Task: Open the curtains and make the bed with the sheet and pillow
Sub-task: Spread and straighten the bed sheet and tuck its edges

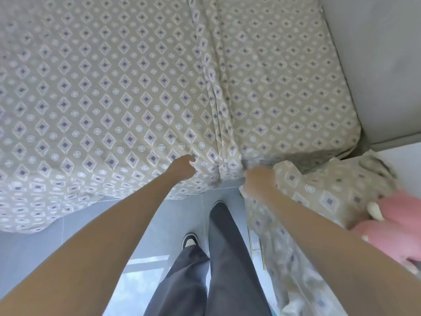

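Observation:
A beige sheet (109, 92) with a purple diamond pattern covers the bed and hangs over its near edge. A long fold (216, 106) runs down the sheet towards me. My left hand (182, 167) pinches the sheet at the bed's near edge, just left of the fold. My right hand (259, 181) is closed on bunched cloth of the same pattern at the bed's near right corner. More of that patterned cloth (319, 192) drapes down to the right of my right arm; whether it is a pillow or loose sheet I cannot tell. No curtains are in view.
A grey wall or headboard (376, 65) borders the bed on the right. A pink soft thing (396, 220) lies at the right edge, partly blurred. My legs and shoes (191, 239) stand on a grey tiled floor (34, 252) close to the bed.

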Tool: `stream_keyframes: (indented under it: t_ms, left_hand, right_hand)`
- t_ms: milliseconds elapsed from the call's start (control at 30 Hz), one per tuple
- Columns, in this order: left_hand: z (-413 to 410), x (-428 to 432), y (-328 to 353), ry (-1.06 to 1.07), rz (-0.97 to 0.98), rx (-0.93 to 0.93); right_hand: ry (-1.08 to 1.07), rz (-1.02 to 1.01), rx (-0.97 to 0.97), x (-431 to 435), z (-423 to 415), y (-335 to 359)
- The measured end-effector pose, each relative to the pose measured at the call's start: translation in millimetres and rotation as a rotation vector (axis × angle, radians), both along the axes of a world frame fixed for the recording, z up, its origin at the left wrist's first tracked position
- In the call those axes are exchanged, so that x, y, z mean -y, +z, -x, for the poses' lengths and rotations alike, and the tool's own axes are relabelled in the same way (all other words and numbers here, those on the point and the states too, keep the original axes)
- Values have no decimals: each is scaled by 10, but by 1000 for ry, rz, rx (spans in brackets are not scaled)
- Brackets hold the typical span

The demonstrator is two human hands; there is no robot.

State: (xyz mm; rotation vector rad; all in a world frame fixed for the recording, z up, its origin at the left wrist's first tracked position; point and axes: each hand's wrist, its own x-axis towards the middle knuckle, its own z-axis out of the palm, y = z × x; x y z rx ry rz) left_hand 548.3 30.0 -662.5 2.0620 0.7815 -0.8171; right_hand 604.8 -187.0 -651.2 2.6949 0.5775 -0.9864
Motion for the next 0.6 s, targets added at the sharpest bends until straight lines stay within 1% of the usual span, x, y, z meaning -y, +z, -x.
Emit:
stream_keyframes:
  t_ms: [100, 167, 300, 467, 600]
  left_hand:
    - [-434, -76, 20, 171, 75, 55]
    - [-714, -127, 2, 255, 112, 72]
    - [-1198, -164, -62, 392, 252, 21]
    - [-1709, -49, -275, 514, 369, -43]
    - [-1865, 124, -578, 536, 370, -80]
  right_hand:
    - [-35, -35, 33, -111, -440, 11]
    - [-81, -50, -15, -182, -690, -39]
    - [-197, -119, -132, -294, -1044, -169]
    - [-267, -167, -332, -311, -1394, -319]
    - [-316, -229, -409, -285, -1517, -545]
